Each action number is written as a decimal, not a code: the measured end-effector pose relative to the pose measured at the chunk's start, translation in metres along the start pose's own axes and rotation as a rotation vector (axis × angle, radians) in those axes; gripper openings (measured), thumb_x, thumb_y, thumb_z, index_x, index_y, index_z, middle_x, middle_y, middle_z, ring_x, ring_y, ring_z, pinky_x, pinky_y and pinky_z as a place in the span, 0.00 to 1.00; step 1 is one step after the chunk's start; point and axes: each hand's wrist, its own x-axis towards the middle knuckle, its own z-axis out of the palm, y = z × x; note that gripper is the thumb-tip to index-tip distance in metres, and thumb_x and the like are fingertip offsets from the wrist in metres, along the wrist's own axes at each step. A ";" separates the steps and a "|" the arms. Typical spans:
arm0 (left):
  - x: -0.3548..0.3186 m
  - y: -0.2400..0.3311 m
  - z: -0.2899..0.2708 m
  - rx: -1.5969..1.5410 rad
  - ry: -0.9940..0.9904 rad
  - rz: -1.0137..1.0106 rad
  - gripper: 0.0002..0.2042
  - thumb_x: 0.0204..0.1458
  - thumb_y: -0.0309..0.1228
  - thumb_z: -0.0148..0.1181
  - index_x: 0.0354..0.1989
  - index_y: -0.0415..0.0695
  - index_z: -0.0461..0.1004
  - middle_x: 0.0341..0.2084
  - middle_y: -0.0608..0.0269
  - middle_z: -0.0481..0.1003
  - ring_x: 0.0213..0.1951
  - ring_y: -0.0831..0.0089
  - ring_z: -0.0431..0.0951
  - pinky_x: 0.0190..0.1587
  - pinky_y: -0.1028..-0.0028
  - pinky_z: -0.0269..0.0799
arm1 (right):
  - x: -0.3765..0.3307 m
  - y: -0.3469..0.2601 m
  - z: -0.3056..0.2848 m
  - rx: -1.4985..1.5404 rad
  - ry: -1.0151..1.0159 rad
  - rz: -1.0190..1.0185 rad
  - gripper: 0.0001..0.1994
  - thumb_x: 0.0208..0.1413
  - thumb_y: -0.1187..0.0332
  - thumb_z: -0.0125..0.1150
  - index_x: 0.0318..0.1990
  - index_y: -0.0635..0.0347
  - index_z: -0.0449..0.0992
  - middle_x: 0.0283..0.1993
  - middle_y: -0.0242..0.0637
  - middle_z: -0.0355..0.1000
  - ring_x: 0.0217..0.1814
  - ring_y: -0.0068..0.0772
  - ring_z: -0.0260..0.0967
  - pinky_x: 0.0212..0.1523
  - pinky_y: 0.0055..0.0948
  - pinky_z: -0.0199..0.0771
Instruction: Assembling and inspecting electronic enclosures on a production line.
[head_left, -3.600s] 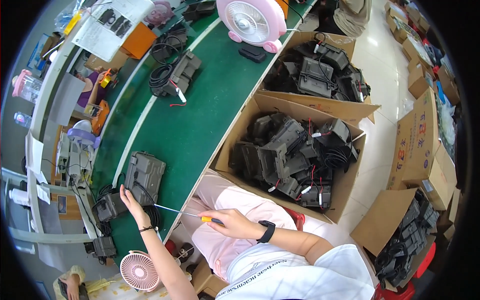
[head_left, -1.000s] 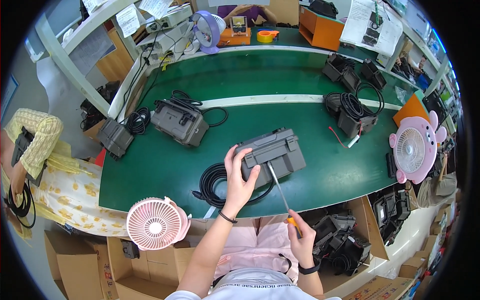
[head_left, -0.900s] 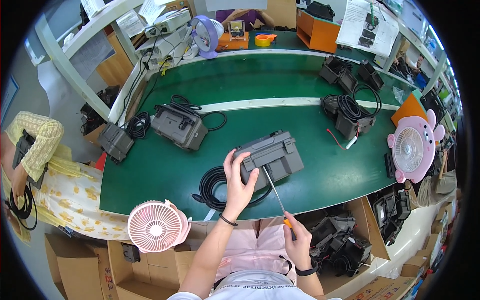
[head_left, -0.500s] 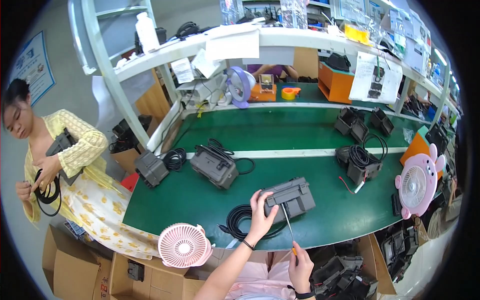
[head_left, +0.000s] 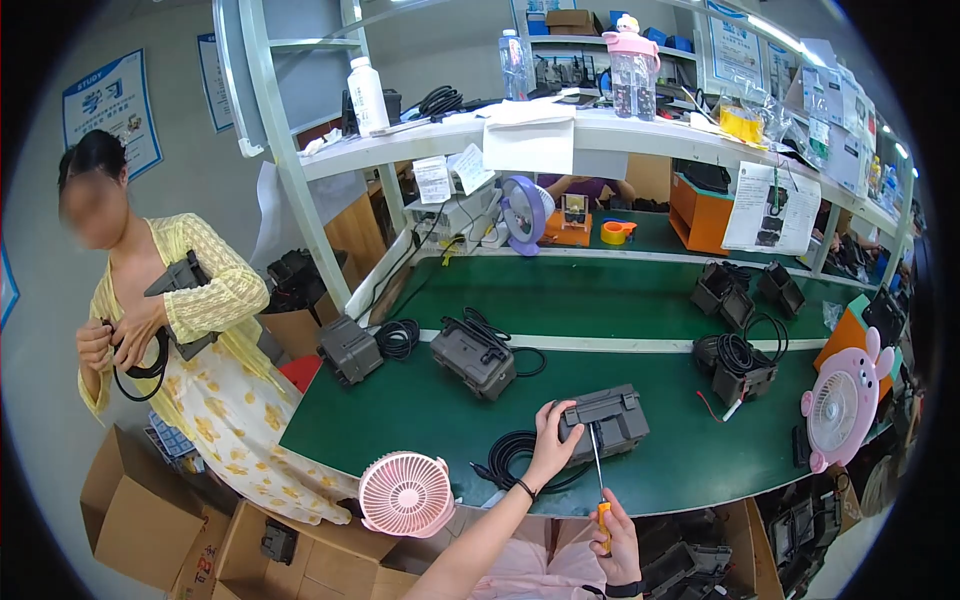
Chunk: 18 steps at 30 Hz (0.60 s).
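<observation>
A dark grey plastic box (head_left: pixel 618 422) lies on the green table near its front edge. My left hand (head_left: pixel 553 443) is closed on the box's left end, thumb on the near side. In my right hand (head_left: pixel 617 540) is a screwdriver (head_left: pixel 604 520) with an orange-yellow handle, gripped below the table edge. Its long metal shaft slants up to the near side of the box, where the tip meets a recess; what it touches there is too small to tell. A coiled black cable (head_left: pixel 512 458) rests beside the box, partly behind my left wrist.
More grey boxes with cables stand at the left (head_left: pixel 474 358) and right (head_left: pixel 742 372). A pink fan (head_left: pixel 406 496) sits at the front edge, a rabbit-shaped fan (head_left: pixel 841 408) at the right. Cartons (head_left: pixel 300 560) are below. A co-worker (head_left: pixel 190 340) at the left holds a box and cable.
The whole view has shifted, so things appear farther right and lower. More of the screwdriver's handle shows in my right hand. My left hand stays on the box.
</observation>
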 end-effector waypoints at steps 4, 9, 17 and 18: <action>0.001 0.000 0.001 0.018 0.013 -0.050 0.23 0.54 0.31 0.63 0.59 0.49 0.66 0.58 0.48 0.60 0.63 0.51 0.58 0.65 0.62 0.55 | -0.003 -0.001 0.004 -0.086 0.020 -0.025 0.24 0.66 0.72 0.51 0.69 0.53 0.58 0.39 0.36 0.69 0.22 0.15 0.54 0.18 0.13 0.54; 0.004 -0.002 0.000 -0.024 0.024 -0.062 0.22 0.54 0.31 0.62 0.58 0.51 0.67 0.59 0.46 0.58 0.63 0.49 0.58 0.65 0.61 0.56 | -0.023 -0.009 0.010 -0.269 0.075 -0.044 0.24 0.65 0.71 0.52 0.68 0.53 0.59 0.39 0.34 0.68 0.22 0.13 0.53 0.18 0.12 0.52; 0.006 -0.003 -0.003 -0.011 -0.009 -0.075 0.22 0.54 0.32 0.62 0.58 0.47 0.67 0.60 0.50 0.62 0.66 0.51 0.55 0.67 0.61 0.54 | 0.009 -0.061 0.011 -0.299 0.262 -0.455 0.09 0.64 0.70 0.54 0.50 0.54 0.69 0.30 0.22 0.66 0.18 0.09 0.53 0.14 0.11 0.47; 0.005 -0.003 -0.002 -0.041 0.018 -0.083 0.22 0.54 0.32 0.63 0.58 0.47 0.67 0.60 0.52 0.62 0.66 0.51 0.54 0.67 0.61 0.53 | 0.017 -0.071 0.012 -0.308 0.282 -0.440 0.06 0.64 0.69 0.55 0.47 0.55 0.70 0.25 0.21 0.63 0.17 0.09 0.53 0.15 0.11 0.48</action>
